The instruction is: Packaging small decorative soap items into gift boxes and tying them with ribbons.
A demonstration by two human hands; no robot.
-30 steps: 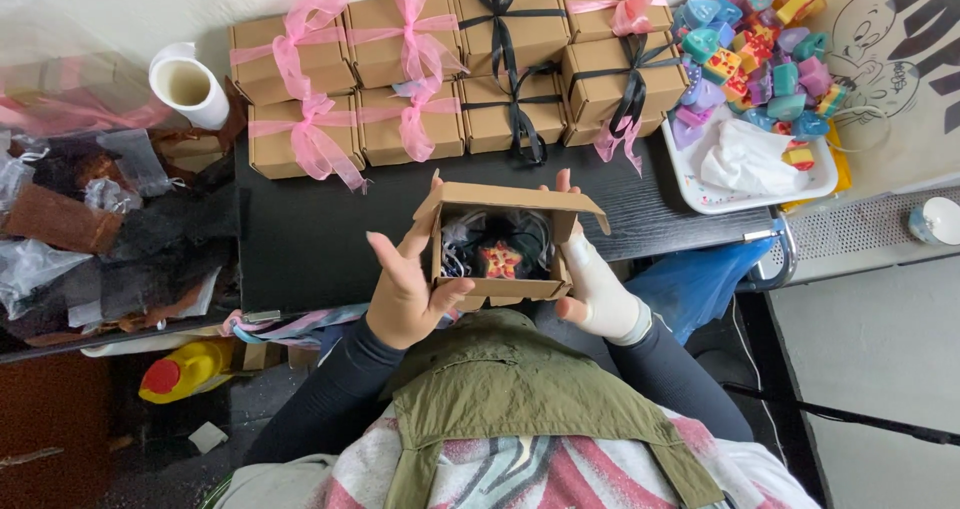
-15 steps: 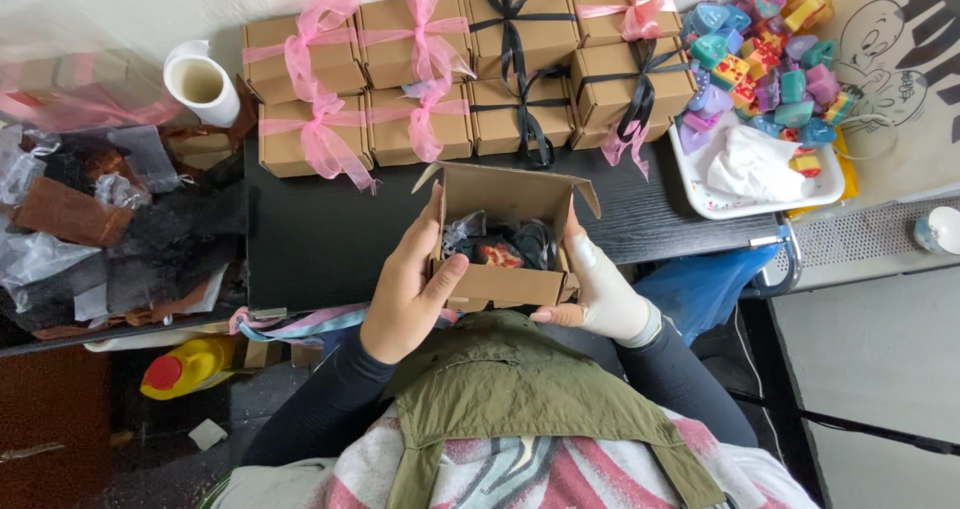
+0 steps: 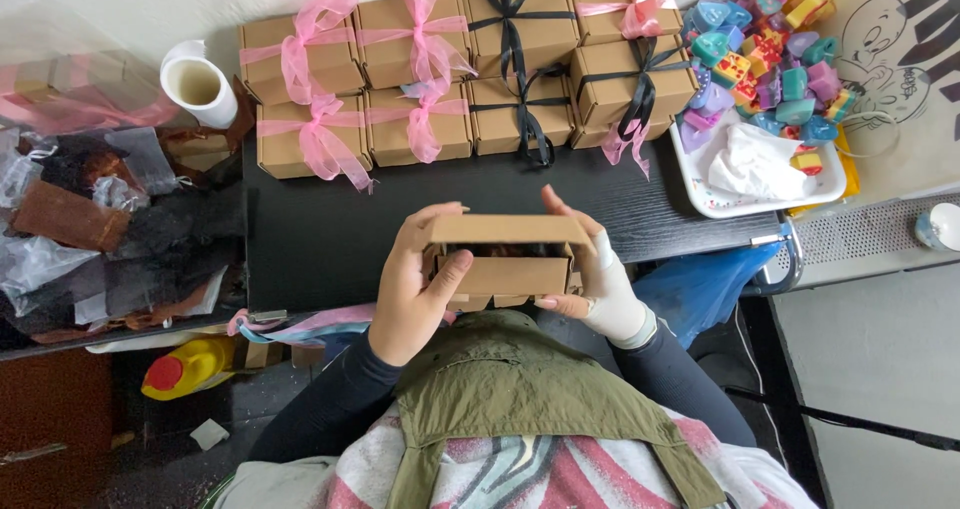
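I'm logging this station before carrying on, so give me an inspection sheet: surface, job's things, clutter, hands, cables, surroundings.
Surface: black table, bare in the middle in front of the person.
Job's things: brown cardboard box held above the table edge, lid nearly closed, dark contents barely visible through the gap.
Clutter: ribboned boxes in two rows at the back, pink and black bows; white tray of coloured pieces at right; white cup and dark wrappings at left.
Hands: left hand grips the box's left end; right hand, wrapped in white, steadies the right end.
Cables: nothing seen for certain.
Surroundings: yellow bottle lying below the table; blue bag at right.
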